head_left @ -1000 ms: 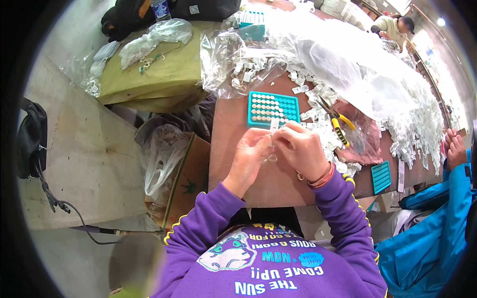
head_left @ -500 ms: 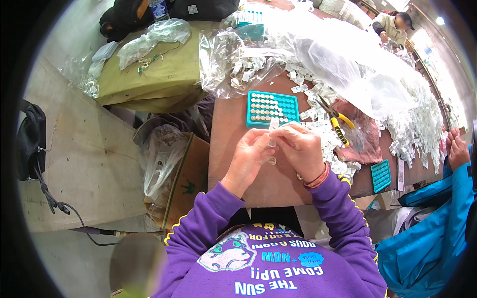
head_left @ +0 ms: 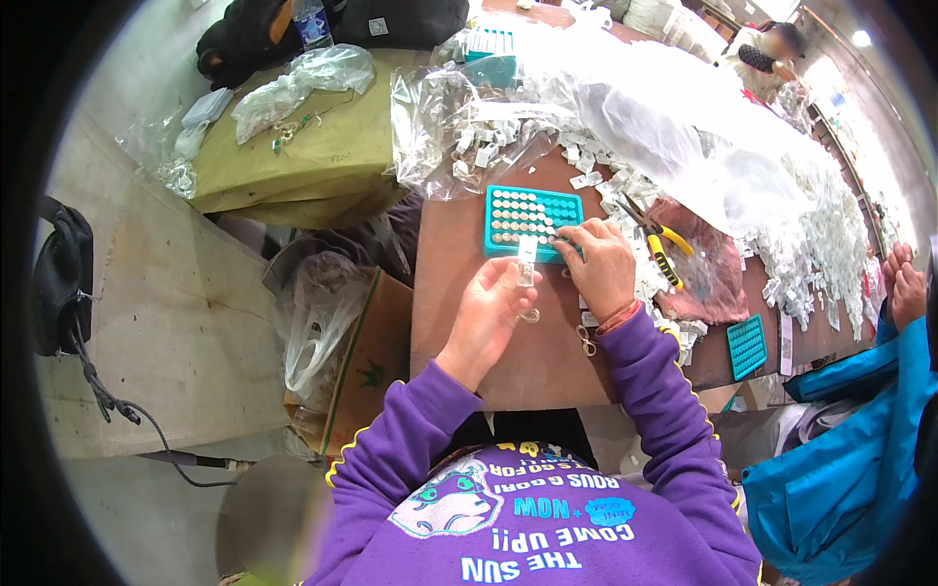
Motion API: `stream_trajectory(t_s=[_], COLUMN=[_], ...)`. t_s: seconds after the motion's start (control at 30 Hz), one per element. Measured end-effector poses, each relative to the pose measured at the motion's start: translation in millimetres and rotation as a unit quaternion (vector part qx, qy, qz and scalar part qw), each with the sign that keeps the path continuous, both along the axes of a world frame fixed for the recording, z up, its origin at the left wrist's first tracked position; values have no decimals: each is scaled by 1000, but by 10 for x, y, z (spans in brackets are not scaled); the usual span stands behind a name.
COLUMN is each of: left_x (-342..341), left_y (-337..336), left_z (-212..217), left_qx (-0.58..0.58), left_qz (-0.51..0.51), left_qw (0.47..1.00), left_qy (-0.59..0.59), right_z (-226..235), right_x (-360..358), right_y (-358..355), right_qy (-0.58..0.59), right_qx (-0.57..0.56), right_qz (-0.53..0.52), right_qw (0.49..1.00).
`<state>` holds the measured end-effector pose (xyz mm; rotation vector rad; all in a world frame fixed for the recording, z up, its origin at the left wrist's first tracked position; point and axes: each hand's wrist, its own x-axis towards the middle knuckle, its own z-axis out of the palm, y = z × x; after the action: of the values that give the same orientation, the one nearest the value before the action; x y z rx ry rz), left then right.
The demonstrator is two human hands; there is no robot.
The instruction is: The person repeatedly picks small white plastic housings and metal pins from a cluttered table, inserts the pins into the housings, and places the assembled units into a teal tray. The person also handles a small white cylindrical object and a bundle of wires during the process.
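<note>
On the table, left hand (head_left: 493,308) grips a clear packet (head_left: 527,264); right hand (head_left: 598,266) touches the teal tray (head_left: 532,217).

Too small to make out: the little pieces seated in the teal tray (head_left: 532,217); likewise the small clear packet (head_left: 527,264) pinched in the left hand (head_left: 491,311); right hand (head_left: 598,266) fingertips hidden against the tray's edge; neighbouring person in blue (head_left: 840,488) cut off at the rim.

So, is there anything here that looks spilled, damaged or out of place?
Nothing looks damaged. The left hand holds a small clear packet, and the right hand rests at the teal tray edge. Small white packets lie scattered loose around the yellow-handled pliers, and a few small metal rings lie on the brown table.
</note>
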<state>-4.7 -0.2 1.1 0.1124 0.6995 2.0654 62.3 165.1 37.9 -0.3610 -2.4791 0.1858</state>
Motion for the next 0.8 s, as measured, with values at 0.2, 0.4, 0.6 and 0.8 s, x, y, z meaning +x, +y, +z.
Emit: stream_trajectory(t_s=[0.2,0.4,0.6,0.8], left_x=[10,10,9,8], left_y=[3,2,3,10], left_z=[2,28,59,49], left_qx=[-10,-18,-24,-23], left_qz=[1,4,0,1], left_qw=[1000,1000,1000,1000], left_qy=[-3,-5,-15,-14], right_z=[-56,-48,-28,-11], right_x=[-64,-62,-44,-51], right_y=[67,80,111,79], right_qy=[6,-6,-24,-27], right_qx=[-35,-43,-50,-47], right_qz=[-11,-3,9,6], right_qw=[999,999,998,999])
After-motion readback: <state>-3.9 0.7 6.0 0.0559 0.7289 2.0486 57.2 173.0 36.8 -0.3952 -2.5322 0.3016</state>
